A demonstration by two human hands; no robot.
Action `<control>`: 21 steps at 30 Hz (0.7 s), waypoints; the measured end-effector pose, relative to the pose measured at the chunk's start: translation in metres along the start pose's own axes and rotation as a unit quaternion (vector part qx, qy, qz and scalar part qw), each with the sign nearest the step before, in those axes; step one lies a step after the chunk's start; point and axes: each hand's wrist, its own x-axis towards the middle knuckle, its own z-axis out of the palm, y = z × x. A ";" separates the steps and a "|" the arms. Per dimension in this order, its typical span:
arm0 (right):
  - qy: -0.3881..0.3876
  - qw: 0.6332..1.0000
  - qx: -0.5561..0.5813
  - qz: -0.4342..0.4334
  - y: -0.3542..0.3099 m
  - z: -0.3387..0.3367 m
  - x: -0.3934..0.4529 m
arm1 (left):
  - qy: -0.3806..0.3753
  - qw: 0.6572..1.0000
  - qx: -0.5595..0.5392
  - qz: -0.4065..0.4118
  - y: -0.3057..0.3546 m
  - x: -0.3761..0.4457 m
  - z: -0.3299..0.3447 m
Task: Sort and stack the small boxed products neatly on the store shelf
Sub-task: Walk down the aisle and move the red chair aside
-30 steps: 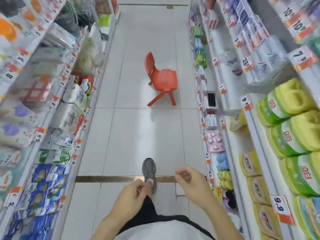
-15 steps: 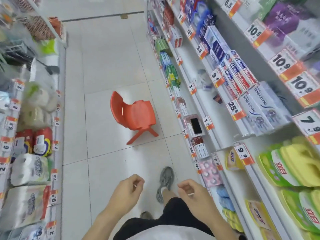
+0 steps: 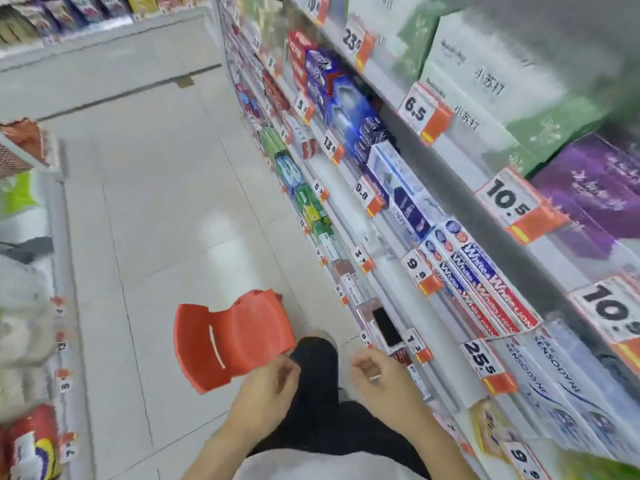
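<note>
I see smooth, moulded plastic on the red chair (image 3: 235, 341), glossy printed cardboard on the toothpaste boxes (image 3: 485, 289) — and pale floor tiles (image 3: 156, 202) with a soft sheen.

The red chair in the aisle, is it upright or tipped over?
Upright: the red chair shows its seat facing up and backrest rising; its legs are hidden.

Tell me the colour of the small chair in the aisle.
Red-orange chair, seen clearly in the head view.

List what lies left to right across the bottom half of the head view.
Red-wrapped pack on the left shelf → red plastic child's chair → left hand → right hand → white Sensodyne toothpaste boxes on the right shelf.
</note>
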 end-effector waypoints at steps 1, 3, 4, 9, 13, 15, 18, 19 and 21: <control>0.009 1.000 0.004 0.004 -0.008 -0.005 0.014 | -0.005 1.000 -0.001 0.012 0.006 0.020 -0.011; 0.023 1.000 0.017 0.012 -0.021 -0.015 0.041 | -0.021 0.999 0.008 0.037 0.019 0.059 -0.031; 0.032 0.999 0.029 0.018 -0.025 -0.019 0.055 | -0.026 0.998 0.017 0.049 0.026 0.079 -0.040; 0.098 0.992 0.072 0.043 -0.050 -0.032 0.126 | -0.067 0.988 0.058 0.130 0.059 0.193 -0.078; 0.169 0.974 0.128 0.082 -0.063 -0.029 0.203 | -0.154 0.963 0.103 0.194 0.077 0.304 -0.101; 0.209 0.962 0.150 0.095 -0.071 -0.024 0.251 | -0.184 0.945 0.123 0.240 0.084 0.366 -0.116; 0.264 0.947 0.150 0.103 -0.091 -0.017 0.307 | -0.211 0.916 0.163 0.300 0.092 0.440 -0.134; 0.271 0.943 0.158 0.110 -0.098 -0.012 0.319 | -0.230 0.908 0.170 0.306 0.088 0.454 -0.136; 0.294 0.933 0.172 0.121 -0.106 -0.001 0.336 | -0.249 0.901 0.179 0.307 0.083 0.472 -0.141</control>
